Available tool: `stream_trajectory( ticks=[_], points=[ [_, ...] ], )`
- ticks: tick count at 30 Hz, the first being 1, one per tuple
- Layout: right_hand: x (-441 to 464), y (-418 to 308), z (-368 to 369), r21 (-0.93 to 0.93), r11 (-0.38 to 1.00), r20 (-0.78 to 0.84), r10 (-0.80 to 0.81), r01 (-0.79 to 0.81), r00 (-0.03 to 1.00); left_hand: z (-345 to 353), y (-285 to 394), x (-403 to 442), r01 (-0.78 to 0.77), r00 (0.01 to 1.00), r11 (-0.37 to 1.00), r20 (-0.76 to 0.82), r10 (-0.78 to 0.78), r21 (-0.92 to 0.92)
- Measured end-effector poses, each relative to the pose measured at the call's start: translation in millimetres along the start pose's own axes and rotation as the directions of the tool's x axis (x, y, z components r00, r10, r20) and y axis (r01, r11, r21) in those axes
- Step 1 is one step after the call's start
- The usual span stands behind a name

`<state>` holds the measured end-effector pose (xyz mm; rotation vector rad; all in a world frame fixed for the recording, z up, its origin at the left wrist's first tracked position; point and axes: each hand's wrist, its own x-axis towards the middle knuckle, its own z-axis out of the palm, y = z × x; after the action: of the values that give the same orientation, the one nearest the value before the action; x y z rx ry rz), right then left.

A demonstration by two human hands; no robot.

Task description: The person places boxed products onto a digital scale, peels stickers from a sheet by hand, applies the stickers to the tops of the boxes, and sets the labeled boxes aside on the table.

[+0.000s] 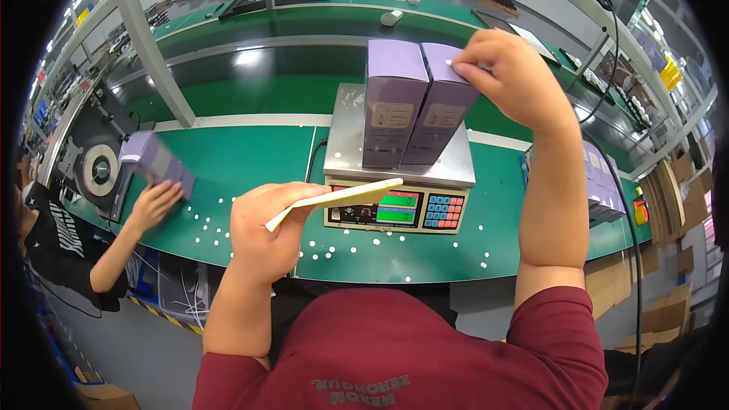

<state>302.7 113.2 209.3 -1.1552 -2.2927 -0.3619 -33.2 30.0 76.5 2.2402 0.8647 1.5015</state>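
Observation:
My left hand (266,231) is closed around a folded pale-yellow sheet (342,199), held in front of the weighing scale (357,102). Two tall purple boxes (395,99) (444,106) stand upright side by side on the scale's metal plate. At the top edge of the right-hand box, my right hand (512,76) pinches with thumb and forefinger. A small white sticker (449,62) shows at those fingertips, against the box. Both green displays (396,208) on the scale appear to read 0.
Small white dots (314,256) are scattered over the green table (250,152). On the left, a co-worker's hand (156,203) holds another purple box (156,163). More purple boxes (604,182) stand at right, behind a hanging black cable (636,281). A metal post (156,53) rises at left.

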Motion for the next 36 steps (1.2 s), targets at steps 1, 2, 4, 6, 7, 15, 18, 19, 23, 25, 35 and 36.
stream_trajectory(
  ticks=[1, 2, 4, 6, 7, 15, 18, 19, 23, 25, 35, 36],
  points=[
    [-4.2, -8.3, -6.2, 0.048, 0.999, -0.002, 0.011, -0.011, 1.0, -0.6, -0.7, -0.7, 0.006, 1.0, 1.0, -0.007, -0.006, -0.001],
    [-11.2, -19.0, -11.5, 0.097, 0.995, -0.003, 0.022, -0.022, 1.0, -1.3, -0.7, -1.0, -0.001, 1.0, 1.0, -0.007, 0.001, -0.002],
    [-25.5, -40.8, -10.1, 0.151, 0.988, 0.001, 0.024, -0.024, 1.0, -2.9, -0.9, -0.4, -0.013, 1.0, 1.0, -0.007, 0.013, 0.0],
    [-37.9, -69.7, 0.7, 0.356, 0.926, 0.006, -0.139, 0.128, 0.99, -3.9, -0.2, 0.1, -0.01, 1.0, 1.0, -0.008, 0.01, 0.013],
    [-40.8, -80.8, 6.1, 0.358, 0.925, 0.006, -0.138, 0.126, 0.99, -3.5, 0.3, 0.8, -0.016, 1.0, 1.0, -0.001, 0.016, 0.02],
    [-43.0, -101.5, 32.4, 0.297, 0.904, 0.008, -0.323, 0.307, 0.946, -3.5, -0.4, -3.3, -0.064, 0.998, 0.997, 0.001, 0.064, 0.036],
    [-37.6, -95.5, 30.0, 0.35, 0.881, 0.014, -0.344, 0.318, 0.939, -6.2, -1.1, -8.7, -0.055, 0.998, 0.998, -0.004, 0.055, 0.031],
    [-33.2, -92.1, 27.9, 0.347, 0.881, 0.013, -0.348, 0.322, 0.938, -6.4, -1.7, -10.3, -0.051, 0.999, 0.999, -0.008, 0.051, 0.019],
    [-1.1, -67.7, 17.1, 0.042, 0.955, -0.188, -0.281, 0.294, 0.941, 2.0, -3.1, -24.6, 0.02, 0.999, 0.997, 0.027, -0.018, -0.07],
    [22.8, -51.9, 17.7, -0.157, 0.952, -0.213, -0.292, 0.263, 0.932, 10.7, -3.9, -39.6, 0.052, 0.997, 0.993, 0.061, -0.046, -0.107],
    [19.8, -59.8, 6.3, 0.118, 0.969, 0.007, -0.218, 0.216, 0.976, 12.2, -9.2, -73.2, 0.383, 0.923, 0.893, 0.14, -0.359, -0.235],
    [11.1, -67.3, 5.7, 0.195, 0.952, 0.021, -0.244, 0.235, 0.97, 9.5, -9.5, -69.8, 0.396, 0.918, 0.881, 0.131, -0.374, -0.258]
  ],
)
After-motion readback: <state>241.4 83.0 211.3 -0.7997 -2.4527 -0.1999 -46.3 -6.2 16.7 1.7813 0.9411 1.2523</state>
